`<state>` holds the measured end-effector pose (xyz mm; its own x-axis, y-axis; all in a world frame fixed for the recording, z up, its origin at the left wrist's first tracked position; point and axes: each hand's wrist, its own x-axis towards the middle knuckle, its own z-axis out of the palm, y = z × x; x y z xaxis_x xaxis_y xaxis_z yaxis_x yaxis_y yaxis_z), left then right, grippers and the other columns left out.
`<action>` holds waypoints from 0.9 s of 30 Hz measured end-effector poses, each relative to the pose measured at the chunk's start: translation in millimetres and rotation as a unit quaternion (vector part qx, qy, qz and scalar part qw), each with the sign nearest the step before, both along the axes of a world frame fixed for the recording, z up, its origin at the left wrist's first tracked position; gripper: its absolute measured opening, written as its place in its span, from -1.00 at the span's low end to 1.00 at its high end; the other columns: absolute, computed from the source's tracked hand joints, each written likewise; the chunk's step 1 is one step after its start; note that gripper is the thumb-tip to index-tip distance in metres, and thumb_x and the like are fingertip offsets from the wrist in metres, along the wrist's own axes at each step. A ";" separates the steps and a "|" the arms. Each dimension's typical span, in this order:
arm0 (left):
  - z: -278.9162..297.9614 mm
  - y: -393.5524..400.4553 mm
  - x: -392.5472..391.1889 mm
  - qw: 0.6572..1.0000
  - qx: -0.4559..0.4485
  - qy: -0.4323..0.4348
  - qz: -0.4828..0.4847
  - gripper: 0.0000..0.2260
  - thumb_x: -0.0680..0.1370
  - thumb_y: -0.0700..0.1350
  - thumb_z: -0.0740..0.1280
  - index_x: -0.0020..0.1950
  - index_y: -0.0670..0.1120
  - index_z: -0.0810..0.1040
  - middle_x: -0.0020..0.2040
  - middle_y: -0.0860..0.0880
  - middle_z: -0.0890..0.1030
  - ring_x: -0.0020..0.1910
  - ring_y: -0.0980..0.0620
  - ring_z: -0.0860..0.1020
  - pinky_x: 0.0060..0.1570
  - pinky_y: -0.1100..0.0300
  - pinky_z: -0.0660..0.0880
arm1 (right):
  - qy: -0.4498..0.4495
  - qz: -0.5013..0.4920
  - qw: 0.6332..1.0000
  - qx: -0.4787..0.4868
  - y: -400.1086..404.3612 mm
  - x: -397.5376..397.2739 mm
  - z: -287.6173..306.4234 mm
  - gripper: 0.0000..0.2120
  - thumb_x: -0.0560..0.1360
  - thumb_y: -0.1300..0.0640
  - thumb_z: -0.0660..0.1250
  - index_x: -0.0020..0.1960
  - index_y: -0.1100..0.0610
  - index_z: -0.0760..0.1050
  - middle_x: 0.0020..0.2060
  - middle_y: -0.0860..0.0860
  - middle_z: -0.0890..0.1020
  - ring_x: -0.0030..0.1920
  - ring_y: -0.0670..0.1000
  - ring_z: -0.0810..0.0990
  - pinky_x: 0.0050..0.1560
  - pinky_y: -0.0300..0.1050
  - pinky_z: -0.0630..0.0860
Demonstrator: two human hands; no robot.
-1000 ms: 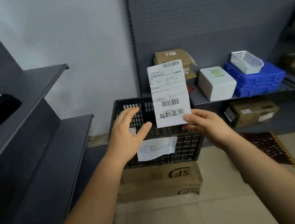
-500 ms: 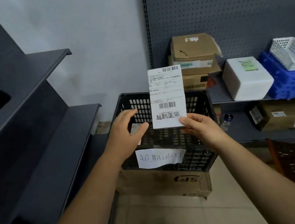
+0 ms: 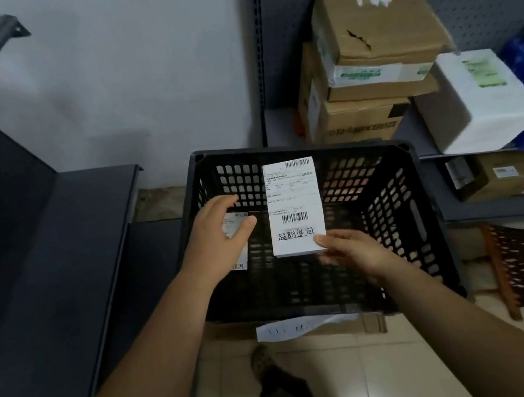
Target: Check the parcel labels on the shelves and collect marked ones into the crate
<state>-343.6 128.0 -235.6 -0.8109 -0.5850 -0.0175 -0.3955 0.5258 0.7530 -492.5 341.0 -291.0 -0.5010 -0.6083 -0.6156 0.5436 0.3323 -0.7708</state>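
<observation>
Fingers (image 3: 327, 243) of right hand (image 3: 356, 254) pinch the white flat labelled parcel (image 3: 294, 207) at its bottom corner, upright over the black perforated plastic crate (image 3: 399, 201). Left hand (image 3: 218, 240) relaxed, fingers loose, beside it above another small labelled packet (image 3: 235, 231) inside crate.

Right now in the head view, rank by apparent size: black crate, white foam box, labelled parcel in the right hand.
1. black crate
2. white foam box, though it sits farther back
3. labelled parcel, pinched by the right hand
</observation>
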 end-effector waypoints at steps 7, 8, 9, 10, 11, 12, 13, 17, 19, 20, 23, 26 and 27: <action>-49.6 -38.1 -10.4 1.000 -0.015 -0.023 -0.010 -0.56 0.53 0.05 0.37 0.37 -0.05 0.47 0.33 0.08 0.46 0.34 0.15 0.38 0.33 0.32 0.28 | -0.069 0.028 0.994 0.076 -36.1 -19.9 -77.4 -0.71 0.56 0.20 0.33 0.26 0.26 0.53 0.20 0.10 0.63 0.14 0.01 0.61 0.08 -0.24 0.56; -53.8 -39.9 -10.5 0.999 -0.023 -0.025 -0.010 -0.55 0.52 0.07 0.36 0.37 -0.06 0.47 0.34 0.07 0.46 0.35 0.14 0.38 0.32 0.37 0.24 | -0.081 0.029 0.992 0.088 -40.2 -23.0 -88.4 -0.72 0.56 0.20 0.32 0.25 0.25 0.53 0.21 0.10 0.63 0.14 0.01 0.60 0.12 -0.21 0.54; -57.4 -41.4 -11.0 0.999 -0.028 -0.028 -0.007 -0.55 0.52 0.08 0.36 0.37 -0.05 0.47 0.34 0.07 0.45 0.36 0.15 0.36 0.32 0.42 0.20 | -0.094 0.028 0.990 0.098 -44.7 -26.0 -99.8 -0.73 0.57 0.20 0.32 0.25 0.25 0.52 0.21 0.11 0.62 0.13 0.02 0.59 0.15 -0.17 0.52; -60.4 -42.6 -11.9 0.999 -0.031 -0.030 -0.004 -0.55 0.52 0.09 0.36 0.37 -0.05 0.47 0.34 0.07 0.45 0.36 0.16 0.36 0.32 0.46 0.18 | -0.107 0.027 0.988 0.107 -48.9 -28.6 -110.4 -0.72 0.57 0.21 0.32 0.26 0.25 0.51 0.22 0.11 0.61 0.13 0.02 0.59 0.17 -0.15 0.50; -63.2 -43.9 -13.2 0.999 -0.031 -0.029 0.000 -0.55 0.52 0.08 0.37 0.37 -0.04 0.46 0.35 0.07 0.45 0.36 0.16 0.35 0.32 0.48 0.17 | -0.118 0.026 0.986 0.116 -52.9 -30.3 -121.3 -0.71 0.57 0.21 0.31 0.28 0.25 0.50 0.23 0.12 0.60 0.10 0.01 0.59 0.17 -0.14 0.50; -65.5 -45.0 -15.2 0.999 -0.032 -0.026 0.005 -0.55 0.52 0.06 0.38 0.37 -0.05 0.46 0.35 0.06 0.45 0.36 0.16 0.35 0.33 0.47 0.17 | -0.126 0.027 0.984 0.125 -56.6 -31.3 -130.0 -0.70 0.58 0.22 0.31 0.29 0.26 0.49 0.23 0.12 0.60 0.07 -0.01 0.60 0.15 -0.16 0.51; -67.8 -46.0 -17.6 0.999 -0.034 -0.023 0.010 -0.55 0.52 0.05 0.39 0.37 -0.05 0.46 0.35 0.06 0.45 0.37 0.15 0.36 0.35 0.43 0.18 | -0.130 0.029 0.982 0.133 -59.9 -31.8 -138.3 -0.70 0.58 0.22 0.30 0.30 0.27 0.48 0.22 0.12 0.59 0.03 -0.04 0.60 0.11 -0.19 0.51; -76.3 -48.0 -26.8 0.998 -0.040 -0.030 0.031 -0.56 0.53 0.01 0.40 0.37 -0.07 0.46 0.36 0.03 0.45 0.37 0.12 0.36 0.40 0.27 0.24 | -0.136 0.052 0.976 0.164 -70.2 -32.1 -165.3 -0.70 0.59 0.23 0.28 0.30 0.27 0.46 0.16 0.09 0.59 -0.02 -0.05 0.60 0.01 -0.24 0.53; -79.5 -48.4 -30.0 0.998 -0.029 -0.039 0.038 -0.56 0.54 0.01 0.39 0.38 -0.07 0.45 0.37 0.03 0.44 0.38 0.12 0.35 0.40 0.23 0.24 | -0.134 0.061 0.973 0.176 -73.9 -31.7 -176.9 -0.71 0.59 0.21 0.29 0.29 0.26 0.48 0.23 0.12 0.59 0.16 0.07 0.60 0.17 -0.14 0.52; -81.8 -48.8 -31.3 0.998 -0.024 -0.044 0.040 -0.56 0.54 0.01 0.38 0.39 -0.07 0.44 0.37 0.03 0.44 0.38 0.12 0.35 0.40 0.20 0.25 | -0.133 0.061 0.973 0.180 -75.4 -30.7 -181.1 -0.72 0.59 0.21 0.30 0.28 0.24 0.48 0.25 0.14 0.58 0.24 0.11 0.57 0.24 -0.10 0.50; -89.1 -49.6 -33.4 0.997 -0.008 -0.055 0.050 -0.55 0.55 0.01 0.37 0.41 -0.05 0.42 0.37 0.07 0.42 0.37 0.13 0.36 0.39 0.18 0.29 | -0.147 0.055 0.973 0.170 -80.1 -26.1 -189.8 -0.75 0.60 0.23 0.27 0.27 0.20 0.49 0.21 0.11 0.59 0.22 0.07 0.55 0.16 -0.16 0.52; -94.9 -49.9 -33.5 0.997 -0.008 -0.061 0.050 -0.56 0.56 -0.01 0.37 0.42 -0.05 0.42 0.32 0.16 0.38 0.36 0.14 0.36 0.36 0.20 0.29 | -0.127 0.070 0.975 0.170 -85.6 -21.8 -192.0 -0.69 0.62 0.21 0.24 0.35 0.17 0.45 0.21 0.08 0.57 0.21 0.06 0.53 0.09 -0.19 0.51; -95.9 -49.9 -33.7 0.997 -0.008 -0.063 0.050 -0.56 0.56 -0.01 0.36 0.42 -0.05 0.42 0.30 0.17 0.37 0.35 0.15 0.35 0.35 0.22 0.28 | -0.101 0.083 0.975 0.181 -87.3 -20.9 -192.6 -0.68 0.63 0.19 0.24 0.37 0.16 0.44 0.21 0.08 0.57 0.23 0.07 0.54 0.10 -0.17 0.50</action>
